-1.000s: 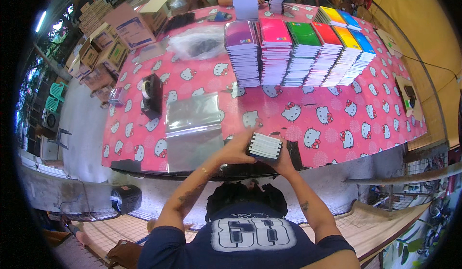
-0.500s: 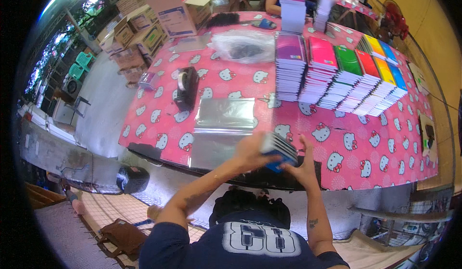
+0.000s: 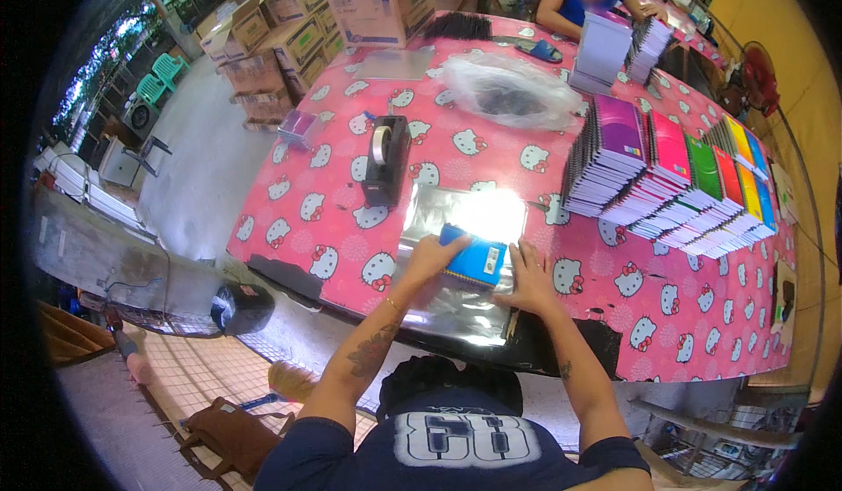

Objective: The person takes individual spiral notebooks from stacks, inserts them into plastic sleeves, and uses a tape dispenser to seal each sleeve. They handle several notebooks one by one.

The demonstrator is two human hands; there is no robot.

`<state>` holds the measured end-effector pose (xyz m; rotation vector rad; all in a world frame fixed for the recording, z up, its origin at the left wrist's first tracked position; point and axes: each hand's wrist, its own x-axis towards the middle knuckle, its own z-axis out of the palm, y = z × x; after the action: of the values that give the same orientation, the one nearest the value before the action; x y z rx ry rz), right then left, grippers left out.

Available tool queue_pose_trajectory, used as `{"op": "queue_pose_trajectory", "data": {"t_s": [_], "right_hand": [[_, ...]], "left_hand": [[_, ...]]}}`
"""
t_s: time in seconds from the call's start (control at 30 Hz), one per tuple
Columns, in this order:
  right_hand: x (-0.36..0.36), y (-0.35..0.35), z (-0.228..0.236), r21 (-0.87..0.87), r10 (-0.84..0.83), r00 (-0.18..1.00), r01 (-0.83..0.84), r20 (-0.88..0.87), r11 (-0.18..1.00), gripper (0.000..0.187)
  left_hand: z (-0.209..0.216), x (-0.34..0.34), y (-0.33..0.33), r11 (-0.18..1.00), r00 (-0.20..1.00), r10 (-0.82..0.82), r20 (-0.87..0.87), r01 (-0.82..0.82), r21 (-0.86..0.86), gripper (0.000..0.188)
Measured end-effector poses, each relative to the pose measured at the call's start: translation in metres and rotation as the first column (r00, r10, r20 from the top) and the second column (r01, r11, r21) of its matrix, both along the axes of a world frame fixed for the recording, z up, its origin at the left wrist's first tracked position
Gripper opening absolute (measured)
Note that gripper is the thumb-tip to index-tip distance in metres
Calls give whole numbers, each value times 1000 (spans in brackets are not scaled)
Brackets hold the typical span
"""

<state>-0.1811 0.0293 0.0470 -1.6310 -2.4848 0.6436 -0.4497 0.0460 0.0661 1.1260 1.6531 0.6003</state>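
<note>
A small stack of spiral notebooks with a blue cover on top lies on shiny clear plastic sheets near the table's front edge. My left hand grips the stack's left side, its thumb on the blue cover. At the other side is my right hand, fingers spread and thumb apart, close along the stack's right edge; whether it touches the stack I cannot tell. A black tape dispenser stands beyond my left hand.
Colourful notebook stacks stand on the right of the pink patterned table. Behind the sheets lies a crumpled clear plastic bag. Cardboard boxes are at the far left. A person sits across the table by more notebooks.
The notebook stack has gone from being held tilted between both hands to lying on the plastic sheets, blue cover up. My right hand has opened beside it. The view has shifted.
</note>
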Motion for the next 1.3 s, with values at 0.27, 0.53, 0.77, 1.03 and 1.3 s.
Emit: {"op": "queue_pose_trajectory", "data": {"t_s": [0.27,0.53,0.77,1.03,1.3], "right_hand": [[-25,-1,2,-316,-398,662,248,-635,916,62],[-52,-16,19,-674,-678,464,208,-570,709,52],[-44,-17,9,-601,-590,531,178,-608,779,48],[-48,-12,7,-614,-586,507,133,-632,778,51],[-27,-26,6,-520,-513,546,158,-662,840,42]], "left_hand": [[-4,-16,-10,965,896,110,-430,6,260,83],[-54,-48,-29,975,993,78,90,-95,203,56],[-27,-40,-32,964,966,148,212,-189,186,51],[-16,-35,-44,932,935,218,280,-284,223,37],[-7,-41,-65,858,959,283,3,-254,446,29]]}}
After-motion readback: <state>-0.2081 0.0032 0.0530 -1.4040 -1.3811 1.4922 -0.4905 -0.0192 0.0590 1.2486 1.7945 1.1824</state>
